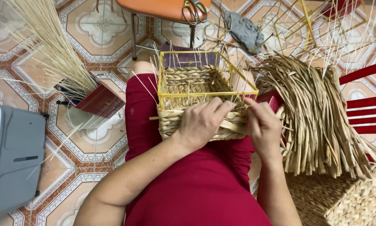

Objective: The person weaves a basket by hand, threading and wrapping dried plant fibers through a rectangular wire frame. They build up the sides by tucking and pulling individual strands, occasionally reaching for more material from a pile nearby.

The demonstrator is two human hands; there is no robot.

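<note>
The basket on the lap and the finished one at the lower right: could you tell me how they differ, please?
The basket on the lap shows a bare yellow wire frame above half-woven walls; the finished basket is fully covered in weave. The first is held by both hands, left hand and right hand; the second lies untouched. Both use tan braided fibre.

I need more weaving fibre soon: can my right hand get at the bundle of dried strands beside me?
Probably yes. The right hand rests on the basket, and the bundle lies just to its right with nothing between them, though the hand is busy on the weave.
</note>
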